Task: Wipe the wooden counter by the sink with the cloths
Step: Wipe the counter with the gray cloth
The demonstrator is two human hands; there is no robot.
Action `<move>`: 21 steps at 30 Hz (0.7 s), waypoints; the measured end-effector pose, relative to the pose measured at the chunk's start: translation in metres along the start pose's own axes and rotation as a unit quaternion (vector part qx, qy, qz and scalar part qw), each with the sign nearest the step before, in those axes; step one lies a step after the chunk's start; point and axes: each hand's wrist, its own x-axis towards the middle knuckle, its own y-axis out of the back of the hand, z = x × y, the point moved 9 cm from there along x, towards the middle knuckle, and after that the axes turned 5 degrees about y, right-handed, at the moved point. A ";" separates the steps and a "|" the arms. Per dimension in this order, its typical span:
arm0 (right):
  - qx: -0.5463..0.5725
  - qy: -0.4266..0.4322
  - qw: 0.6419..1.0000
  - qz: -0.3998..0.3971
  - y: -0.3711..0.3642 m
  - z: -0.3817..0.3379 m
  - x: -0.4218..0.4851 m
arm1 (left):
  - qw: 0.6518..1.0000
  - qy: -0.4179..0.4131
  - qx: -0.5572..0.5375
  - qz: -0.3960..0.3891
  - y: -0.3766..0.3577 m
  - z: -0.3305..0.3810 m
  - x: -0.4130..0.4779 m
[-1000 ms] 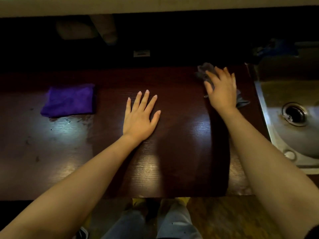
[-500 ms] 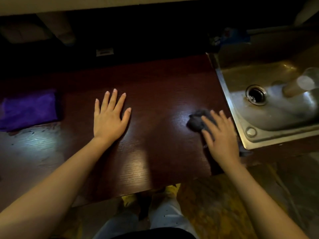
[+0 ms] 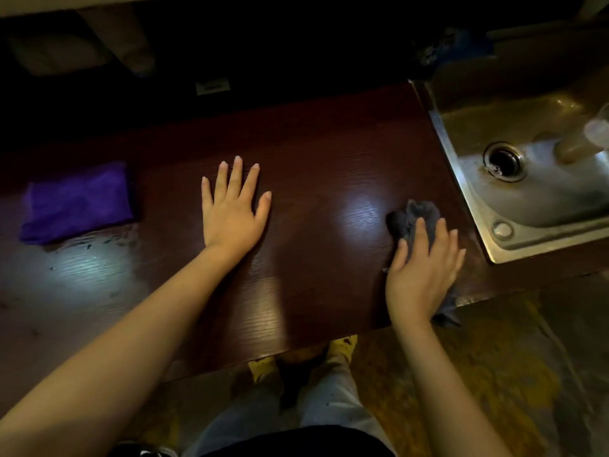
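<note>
The dark wooden counter point(image 3: 316, 166) runs from the left edge to the sink point(image 3: 514, 206) on the right. My right hand point(image 3: 423, 275) presses flat on a crumpled grey cloth point(image 3: 412, 219) near the counter's front edge, just left of the sink rim; part of the cloth hangs over the edge below my wrist. My left hand point(image 3: 232, 209) lies flat on the middle of the counter, fingers spread, holding nothing. A folded purple cloth point(image 3: 77, 201) rests on the counter at the far left, apart from both hands.
The steel sink has a drain point(image 3: 504, 161) and a pale object lying in the basin point(image 3: 583, 140). Small dark specks lie on the counter below the purple cloth point(image 3: 89, 247). Behind the counter all is dark. My legs and the floor show below the front edge.
My right hand has dragged the grey cloth from the back of the counter near the sink to its front edge. My left hand stays flat on the counter; the camera shifted.
</note>
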 end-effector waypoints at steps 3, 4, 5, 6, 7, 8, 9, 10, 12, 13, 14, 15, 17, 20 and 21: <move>-0.001 0.032 0.999 -0.017 -0.011 -0.045 -0.030 | 1.000 -0.002 -0.002 -0.007 0.001 0.001 0.000; 0.000 0.049 0.998 -0.025 -0.016 -0.062 -0.039 | 1.000 -0.001 -0.005 -0.011 0.002 0.001 0.000; 0.000 0.065 0.997 -0.034 -0.021 -0.078 -0.047 | 1.000 0.000 -0.010 -0.015 0.002 0.001 0.001; -0.001 0.079 0.996 -0.044 -0.026 -0.093 -0.053 | 1.000 -0.001 -0.017 -0.021 0.003 0.000 0.001; -0.003 0.090 0.995 -0.052 -0.031 -0.105 -0.058 | 0.999 -0.004 -0.026 -0.028 0.003 0.000 0.001; -0.005 0.100 0.993 -0.058 -0.035 -0.115 -0.061 | 0.999 -0.010 -0.038 -0.037 0.004 0.001 0.001; -0.008 0.107 0.992 -0.062 -0.037 -0.122 -0.063 | 0.997 -0.019 -0.057 -0.046 0.005 0.001 0.001; -0.012 0.113 0.991 -0.066 -0.039 -0.127 -0.064 | 0.995 -0.028 -0.079 -0.051 0.008 -0.001 0.000; -0.022 0.121 0.990 -0.070 -0.041 -0.134 -0.065 | 0.994 -0.036 -0.097 -0.031 0.020 -0.014 -0.002; -0.024 0.126 0.989 -0.074 -0.042 -0.138 -0.065 | 0.996 -0.031 -0.088 -0.008 0.028 -0.027 -0.003; -0.025 0.132 0.988 -0.080 -0.043 -0.144 -0.066 | 0.997 -0.019 -0.076 0.017 0.037 -0.044 -0.003; -0.024 0.142 0.986 -0.088 -0.046 -0.153 -0.068 | 0.997 0.002 -0.063 0.042 0.047 -0.066 -0.003; -0.024 0.172 0.979 -0.108 -0.053 -0.175 -0.073 | 0.994 0.063 -0.045 0.079 0.064 -0.119 -0.001; -0.026 0.228 0.964 -0.137 -0.063 -0.215 -0.086 | 0.988 0.137 -0.001 0.072 0.074 -0.188 0.001; -0.028 0.246 0.958 -0.146 -0.067 -0.228 -0.091 | 0.987 0.149 0.011 0.056 0.072 -0.204 0.001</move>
